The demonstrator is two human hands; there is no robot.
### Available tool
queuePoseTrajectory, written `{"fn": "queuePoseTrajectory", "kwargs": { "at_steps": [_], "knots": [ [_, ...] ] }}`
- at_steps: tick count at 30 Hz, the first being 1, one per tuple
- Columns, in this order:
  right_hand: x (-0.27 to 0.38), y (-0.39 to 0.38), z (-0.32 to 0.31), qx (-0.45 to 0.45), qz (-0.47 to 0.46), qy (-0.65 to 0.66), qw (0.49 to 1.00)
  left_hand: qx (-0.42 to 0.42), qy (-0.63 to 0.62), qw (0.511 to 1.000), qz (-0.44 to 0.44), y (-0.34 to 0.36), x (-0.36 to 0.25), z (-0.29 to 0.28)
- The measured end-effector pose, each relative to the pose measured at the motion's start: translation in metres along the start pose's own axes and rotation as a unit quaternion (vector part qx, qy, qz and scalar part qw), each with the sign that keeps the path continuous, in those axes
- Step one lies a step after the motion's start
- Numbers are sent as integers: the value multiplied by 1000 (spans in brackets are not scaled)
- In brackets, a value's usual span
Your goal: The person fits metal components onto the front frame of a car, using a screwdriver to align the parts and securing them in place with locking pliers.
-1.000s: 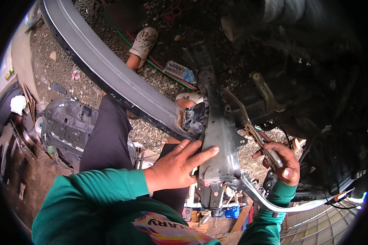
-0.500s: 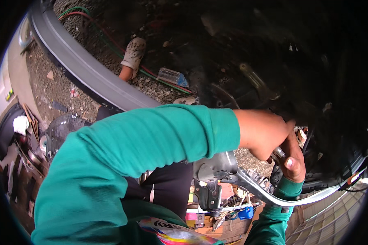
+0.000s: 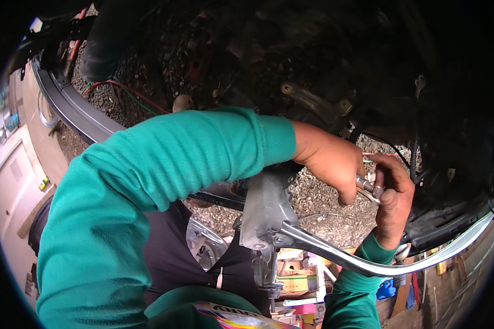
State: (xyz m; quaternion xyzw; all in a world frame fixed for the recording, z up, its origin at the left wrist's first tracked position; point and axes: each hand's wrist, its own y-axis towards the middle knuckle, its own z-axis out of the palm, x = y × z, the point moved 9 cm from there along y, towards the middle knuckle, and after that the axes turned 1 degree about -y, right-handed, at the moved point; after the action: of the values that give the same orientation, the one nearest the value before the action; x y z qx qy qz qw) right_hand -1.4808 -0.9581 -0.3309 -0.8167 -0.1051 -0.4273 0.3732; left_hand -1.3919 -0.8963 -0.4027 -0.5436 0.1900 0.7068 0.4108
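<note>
My left hand reaches across from the left and is closed around a short silver socket wrench, whose end sticks out to the right. At that end, my right hand comes up from below, its fingers curled and its thumb against the tool's tip. Both hands are inside the dark opening of a vehicle body, above gravel. A curved bare-metal bar passes in front of my right forearm. It joins a grey metal bracket nearer my body. What the dark interior holds beyond my hands is hard to make out.
Deeper inside hangs a brownish metal strut. At the left curves a long grey body panel, with a red and green hose beyond it. Boxes and a blue object lie below the bar.
My view has shifted, and both hands now show farther left in it. The right fingers have lifted and opened somewhat around the wrench's end, which is more exposed.
</note>
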Motion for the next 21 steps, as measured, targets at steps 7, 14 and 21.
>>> {"fn": "queuePoseTrajectory", "kwargs": {
  "at_steps": [7,14,21],
  "knots": [
    [8,1,19,179,-292,454,823,-20,-8,1000,14,0,-3,-3],
    [24,15,35,117,-255,414,866,-69,-23,995,63,-3,-4,-5],
    [56,30,46,76,-257,426,864,-101,-17,989,103,-2,-4,-8]
  ]
}}
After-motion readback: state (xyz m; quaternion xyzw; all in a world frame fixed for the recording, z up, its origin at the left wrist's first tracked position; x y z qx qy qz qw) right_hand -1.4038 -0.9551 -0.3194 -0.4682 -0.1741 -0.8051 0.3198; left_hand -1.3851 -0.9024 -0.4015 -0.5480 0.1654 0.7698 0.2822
